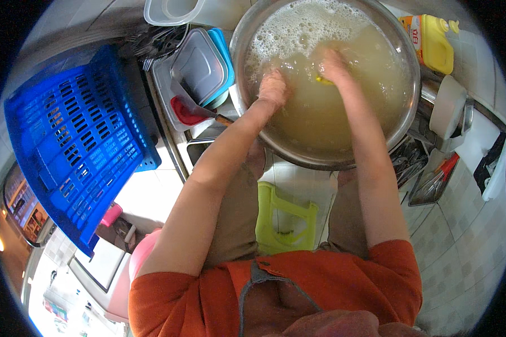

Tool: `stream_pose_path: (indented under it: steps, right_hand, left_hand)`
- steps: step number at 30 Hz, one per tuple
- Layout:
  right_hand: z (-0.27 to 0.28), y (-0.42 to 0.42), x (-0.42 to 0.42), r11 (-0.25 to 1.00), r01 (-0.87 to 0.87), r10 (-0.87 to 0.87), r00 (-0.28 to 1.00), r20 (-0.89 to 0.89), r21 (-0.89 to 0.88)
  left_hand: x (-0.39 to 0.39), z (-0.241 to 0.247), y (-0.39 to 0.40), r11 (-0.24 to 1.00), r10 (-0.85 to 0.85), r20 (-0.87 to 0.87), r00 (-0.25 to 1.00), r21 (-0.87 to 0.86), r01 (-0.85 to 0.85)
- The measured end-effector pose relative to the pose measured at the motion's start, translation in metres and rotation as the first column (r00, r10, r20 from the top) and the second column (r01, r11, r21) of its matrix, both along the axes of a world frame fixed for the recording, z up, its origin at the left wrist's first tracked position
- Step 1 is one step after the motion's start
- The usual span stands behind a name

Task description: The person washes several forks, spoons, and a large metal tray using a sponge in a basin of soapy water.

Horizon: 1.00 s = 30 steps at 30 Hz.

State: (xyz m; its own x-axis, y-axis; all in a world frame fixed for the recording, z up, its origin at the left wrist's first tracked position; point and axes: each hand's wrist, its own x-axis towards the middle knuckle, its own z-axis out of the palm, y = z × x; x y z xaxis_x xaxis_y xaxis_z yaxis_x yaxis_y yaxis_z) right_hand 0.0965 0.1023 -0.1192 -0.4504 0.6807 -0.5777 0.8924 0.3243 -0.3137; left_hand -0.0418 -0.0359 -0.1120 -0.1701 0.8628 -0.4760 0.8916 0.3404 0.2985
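A wide round metal basin [414, 90] holds cloudy, soapy water with foam [303, 29] towards its far and left side. My left hand [273, 86] dips into the water near the basin's left wall, its fingers hidden by the murk. Farther right, my right hand [335, 65] is partly under water, with a small yellow item [323, 80] showing beside its underside; whether it is gripped cannot be told. Anything lower in the basin is hidden by the cloudy water.
At left stand a blue slotted plastic basket [80, 130], plastic lids [200, 63], a red bowl [187, 111] and a wooden-handled utensil [224, 120]. A yellow detergent jug [438, 44], white container [448, 107] and utensil tray [434, 179] are at right. A green plastic stool [267, 223] sits between the legs.
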Motion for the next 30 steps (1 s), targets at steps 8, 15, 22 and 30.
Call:
stream_pose_path:
  steps: [8,15,22,30]
  right_hand:
    - [-0.026,-0.063,-0.018,0.964,-0.065,-0.005,0.965,-0.262,-0.259]
    - [-0.026,-0.093,0.006,0.889,0.141,-0.3,0.898,-0.321,-0.436]
    - [0.028,-0.066,0.035,0.625,0.017,-0.651,0.562,-0.51,-0.78]
    - [0.046,-0.069,0.056,0.616,0.157,-0.735,0.466,-0.492,-0.772]
  left_hand:
    - [-0.01,-0.045,-0.022,0.964,0.138,0.268,0.953,-0.259,-0.067]
    - [-0.009,0.005,-0.019,0.916,-0.354,0.203,0.913,-0.12,0.382]
    - [0.015,0.045,-0.008,0.498,0.739,0.66,-0.133,-0.669,-0.552]
    - [0.008,0.056,0.0,0.683,0.519,0.846,0.121,-0.326,-0.654]
